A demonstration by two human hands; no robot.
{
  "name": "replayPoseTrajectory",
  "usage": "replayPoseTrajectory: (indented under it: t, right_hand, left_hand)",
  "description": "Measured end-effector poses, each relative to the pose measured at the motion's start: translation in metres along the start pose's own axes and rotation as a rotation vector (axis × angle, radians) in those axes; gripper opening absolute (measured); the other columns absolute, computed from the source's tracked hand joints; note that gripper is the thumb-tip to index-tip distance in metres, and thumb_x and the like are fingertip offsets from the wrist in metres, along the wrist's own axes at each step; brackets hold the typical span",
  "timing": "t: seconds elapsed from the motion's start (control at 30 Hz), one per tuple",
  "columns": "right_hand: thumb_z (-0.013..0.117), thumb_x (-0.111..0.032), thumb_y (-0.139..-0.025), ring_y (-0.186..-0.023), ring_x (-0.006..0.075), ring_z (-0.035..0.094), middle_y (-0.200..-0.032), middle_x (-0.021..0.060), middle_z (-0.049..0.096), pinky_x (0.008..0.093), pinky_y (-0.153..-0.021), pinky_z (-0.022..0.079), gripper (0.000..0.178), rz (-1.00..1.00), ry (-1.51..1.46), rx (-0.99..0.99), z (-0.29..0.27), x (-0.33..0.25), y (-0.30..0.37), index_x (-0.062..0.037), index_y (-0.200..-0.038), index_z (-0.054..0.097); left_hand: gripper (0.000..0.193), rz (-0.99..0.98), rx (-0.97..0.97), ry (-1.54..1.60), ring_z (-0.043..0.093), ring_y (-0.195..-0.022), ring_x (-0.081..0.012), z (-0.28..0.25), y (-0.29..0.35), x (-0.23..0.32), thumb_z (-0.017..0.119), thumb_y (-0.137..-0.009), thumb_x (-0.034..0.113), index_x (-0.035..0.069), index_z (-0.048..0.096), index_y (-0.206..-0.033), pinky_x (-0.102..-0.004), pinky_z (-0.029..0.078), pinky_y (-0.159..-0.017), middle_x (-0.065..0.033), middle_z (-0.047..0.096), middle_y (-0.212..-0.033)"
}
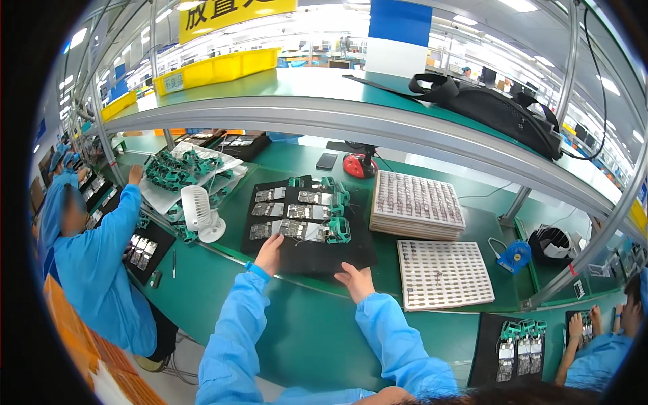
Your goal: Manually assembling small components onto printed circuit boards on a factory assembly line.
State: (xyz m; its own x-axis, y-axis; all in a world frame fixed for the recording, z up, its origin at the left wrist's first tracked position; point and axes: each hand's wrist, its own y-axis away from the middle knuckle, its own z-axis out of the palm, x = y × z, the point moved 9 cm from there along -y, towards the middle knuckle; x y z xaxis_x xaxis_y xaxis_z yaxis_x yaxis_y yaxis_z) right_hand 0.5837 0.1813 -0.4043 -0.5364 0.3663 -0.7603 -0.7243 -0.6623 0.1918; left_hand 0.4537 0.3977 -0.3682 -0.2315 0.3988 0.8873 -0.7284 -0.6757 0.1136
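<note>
Black at frame centre: needed to keep mat (324, 258) level with left hand (269, 254), right hand (356, 282). Couldn't tell either's grip.

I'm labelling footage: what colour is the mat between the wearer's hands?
The mat is black; head view.

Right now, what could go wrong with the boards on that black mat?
The circuit boards seem to lie loose on the black mat, so a sharp tug could shift them.
The left hand is right at the front row and might nudge a board.
The white fan stands close to the mat's left side; a sideways move could bump it.
</note>
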Motion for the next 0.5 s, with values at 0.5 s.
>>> replayPoseTrajectory:
  t: [0.5]
  right_hand:
    - [0.071, -0.009, -0.084, -0.078, 0.0134, 0.059, -0.105, 0.0016, 0.059, 0.0270, -0.056, 0.046, 0.051, 0.366, 0.267, -0.220, -0.124, -0.067, 0.182, -0.0101, -0.128, 0.047]
  left_hand:
    - [0.083, -0.069, -0.253, 0.172, 0.050, -0.122, -0.0337, 0.015, 0.159, -0.002, 0.031, -0.091, 0.071, 0.009, 0.032, -0.146, -0.0477, 0.042, -0.102, -0.0147, 0.047, -0.139]
